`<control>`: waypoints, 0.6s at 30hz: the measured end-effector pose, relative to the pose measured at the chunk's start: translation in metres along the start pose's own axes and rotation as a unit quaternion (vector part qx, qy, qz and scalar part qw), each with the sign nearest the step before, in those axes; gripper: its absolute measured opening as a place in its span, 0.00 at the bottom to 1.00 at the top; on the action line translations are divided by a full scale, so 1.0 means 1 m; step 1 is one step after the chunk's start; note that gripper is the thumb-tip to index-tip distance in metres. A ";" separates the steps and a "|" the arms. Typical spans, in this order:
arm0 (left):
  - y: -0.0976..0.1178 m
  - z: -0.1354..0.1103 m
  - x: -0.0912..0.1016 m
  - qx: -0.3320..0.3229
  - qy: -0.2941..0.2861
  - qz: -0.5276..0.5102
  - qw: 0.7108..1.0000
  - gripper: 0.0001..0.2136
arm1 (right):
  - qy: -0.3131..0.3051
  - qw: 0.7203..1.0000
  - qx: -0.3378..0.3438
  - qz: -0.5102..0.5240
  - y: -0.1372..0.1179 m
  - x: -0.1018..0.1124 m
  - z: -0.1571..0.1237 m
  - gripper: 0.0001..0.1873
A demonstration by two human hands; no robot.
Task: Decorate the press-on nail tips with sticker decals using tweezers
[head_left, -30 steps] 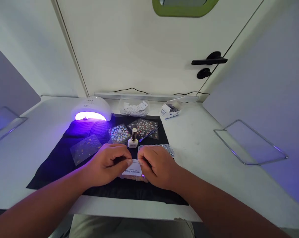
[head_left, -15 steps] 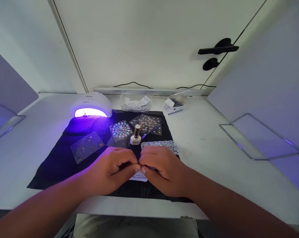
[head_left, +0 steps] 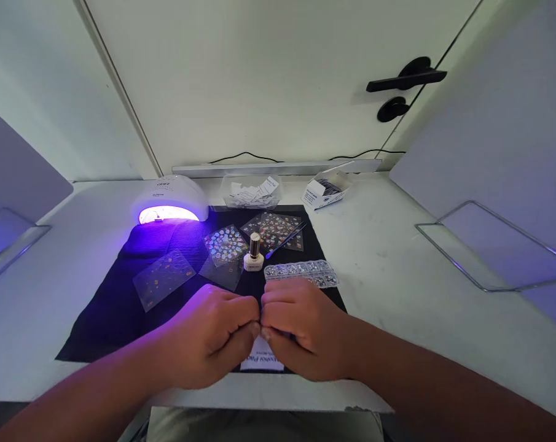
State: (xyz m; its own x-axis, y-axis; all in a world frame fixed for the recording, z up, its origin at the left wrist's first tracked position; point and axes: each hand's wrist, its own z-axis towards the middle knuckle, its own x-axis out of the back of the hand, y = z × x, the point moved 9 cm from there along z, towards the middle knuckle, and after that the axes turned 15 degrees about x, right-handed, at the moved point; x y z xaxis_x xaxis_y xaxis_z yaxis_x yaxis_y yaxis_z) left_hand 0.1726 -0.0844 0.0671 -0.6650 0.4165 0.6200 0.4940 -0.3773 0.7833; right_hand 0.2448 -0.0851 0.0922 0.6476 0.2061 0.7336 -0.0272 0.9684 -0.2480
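My left hand [head_left: 217,337] and my right hand [head_left: 300,328] meet above the front edge of the black cloth [head_left: 97,325]. The fingers of both are curled, thumbs pressed against forefingers, pinching a white alcohol pad packet [head_left: 262,357]. Its printed lower part hangs into view below the thumbs; the pinched edge is hidden by my fingers. Just beyond my right hand lies a clear case of rhinestones [head_left: 303,270]. A nail polish bottle [head_left: 254,255] with a gold cap stands upright beyond both hands.
A lit nail lamp [head_left: 171,196] stands at back left. Sticker sheets [head_left: 164,276] and tweezers [head_left: 284,241] lie on the cloth. Behind are a clear tub of packets [head_left: 252,193] and an open carton [head_left: 326,189]. Metal loops [head_left: 489,245] flank the table.
Both hands have come slightly nearer to me, still together, and the packet has moved with them. More of its printed face shows below the thumbs. The camera view has shifted a little.
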 end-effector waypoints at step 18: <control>-0.004 -0.003 -0.014 0.049 -0.030 -0.210 0.976 0.14 | 0.086 0.963 0.173 -0.189 -0.040 0.015 0.000 0.18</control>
State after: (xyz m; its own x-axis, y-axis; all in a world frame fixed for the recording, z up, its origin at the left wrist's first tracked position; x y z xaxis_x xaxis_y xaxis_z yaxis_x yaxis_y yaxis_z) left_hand 0.1782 -0.0908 0.0550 -0.7873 0.5666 0.2430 0.2392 -0.0825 0.9675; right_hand 0.2558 -0.1208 0.1131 0.7769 -0.1679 0.6069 0.0025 0.9646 0.2637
